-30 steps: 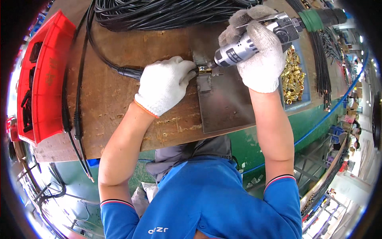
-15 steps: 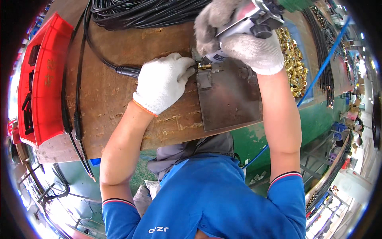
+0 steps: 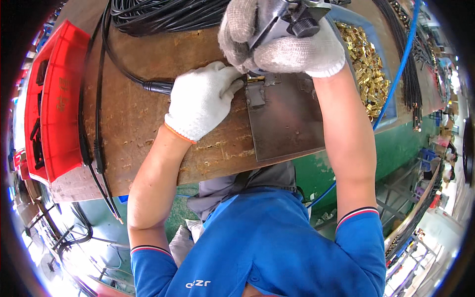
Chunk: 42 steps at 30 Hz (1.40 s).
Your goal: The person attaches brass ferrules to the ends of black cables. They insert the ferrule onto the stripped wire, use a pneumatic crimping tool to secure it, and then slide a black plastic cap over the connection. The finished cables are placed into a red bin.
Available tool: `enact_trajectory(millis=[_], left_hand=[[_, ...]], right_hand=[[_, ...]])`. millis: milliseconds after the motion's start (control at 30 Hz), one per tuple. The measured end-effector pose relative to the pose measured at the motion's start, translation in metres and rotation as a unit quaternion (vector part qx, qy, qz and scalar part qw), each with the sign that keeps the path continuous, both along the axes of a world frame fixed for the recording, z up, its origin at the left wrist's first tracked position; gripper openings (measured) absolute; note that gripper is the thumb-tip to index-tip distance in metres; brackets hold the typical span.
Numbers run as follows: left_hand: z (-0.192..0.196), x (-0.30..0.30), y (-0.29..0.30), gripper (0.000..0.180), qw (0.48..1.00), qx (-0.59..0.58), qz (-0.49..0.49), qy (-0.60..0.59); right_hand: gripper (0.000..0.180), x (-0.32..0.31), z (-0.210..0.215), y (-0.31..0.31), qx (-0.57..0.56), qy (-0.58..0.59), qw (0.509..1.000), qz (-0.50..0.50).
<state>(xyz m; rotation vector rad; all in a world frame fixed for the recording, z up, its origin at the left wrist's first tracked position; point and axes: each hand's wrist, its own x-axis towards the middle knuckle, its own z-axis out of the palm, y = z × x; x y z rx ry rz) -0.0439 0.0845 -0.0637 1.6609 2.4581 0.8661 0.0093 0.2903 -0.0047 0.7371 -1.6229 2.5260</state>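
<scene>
Right grip [image 3: 297, 53] around tool [image 3: 291, 19]; left grip [image 3: 200, 102] around cable [image 3: 157, 87].

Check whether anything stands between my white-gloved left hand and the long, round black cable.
Nothing visible does: your white-gloved left hand is closed on the black cable, beside the dark metal plate.

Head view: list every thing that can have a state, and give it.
Left hand: gloved, closed on black cable
Right hand: gloved, closed around power tool
Power tool: held; running or not, cannot tell
Red bin: open, holding black parts
Blue tray: open, holding brass-coloured pieces
Cable bundle: looped
</scene>
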Motion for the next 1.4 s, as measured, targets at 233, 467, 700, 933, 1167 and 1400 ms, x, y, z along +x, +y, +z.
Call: enact_trajectory(millis=[233,467,700,933,1167,1400], left_hand=[[-0.011,0.000,0.002,0.018,0.998,0.060,-0.011,0.002],[-0.014,-0.001,0.001,0.023,0.997,0.078,-0.011,0.010],[-0.012,-0.002,0.001,0.019,0.998,0.053,-0.006,0.014],[-0.008,-0.001,0.002,0.019,1.000,0.023,0.003,0.004],[0.017,-0.003,-0.017,0.017,0.995,0.092,0.007,-0.023],[0.031,0.001,-0.021,0.019,0.993,0.111,-0.005,-0.030]], right_hand=[[0.045,0.000,-0.024,-0.004,-0.232,-0.068,0.969,-0.057],[0.032,0.012,-0.021,-0.019,-0.138,-0.036,0.977,-0.160],[0.014,0.017,-0.016,-0.025,-0.071,-0.043,0.969,-0.234],[0.018,0.021,0.014,-0.037,0.016,-0.040,0.949,-0.311],[0.009,0.061,0.090,0.037,-0.027,-0.005,0.923,-0.384],[0.025,0.128,0.078,0.158,0.168,-0.414,0.702,-0.555]])
